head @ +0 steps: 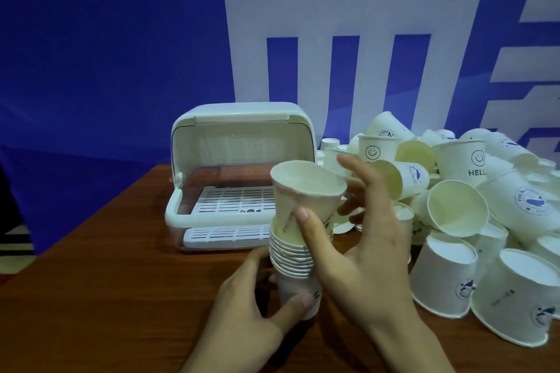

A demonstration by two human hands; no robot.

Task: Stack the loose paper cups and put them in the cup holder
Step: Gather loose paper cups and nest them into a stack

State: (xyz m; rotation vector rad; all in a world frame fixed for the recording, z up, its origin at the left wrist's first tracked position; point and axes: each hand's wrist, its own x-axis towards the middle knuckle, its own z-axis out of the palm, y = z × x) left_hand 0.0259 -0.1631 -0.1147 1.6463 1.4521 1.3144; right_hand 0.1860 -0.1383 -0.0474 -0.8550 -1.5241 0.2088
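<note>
We hold a nested stack of white paper cups [292, 254] upright over the brown wooden table [121, 281], our left hand [251, 306] wrapped round its lowest cup with the thumb curled across the front. Our right hand [360, 248] pinches a single white paper cup [306, 191] by its lower wall, thumb in front and fingers behind, its base just entering the top of the stack and its mouth tilted toward us.

The tilt is the main risk as we see it: pressed down crooked, the thin wall may crease or the rim may catch and jam half-seated. A hard push could also telescope the stack unevenly, or slip it out of the left hand's low grip.

The heap of loose white printed paper cups [472, 206] lies just beside our right wrist; a careless sweep could send some off the table. The white plastic cup holder with its clear flip-up lid [236, 142] stands open behind the stack, nothing in it that we can see.
</note>
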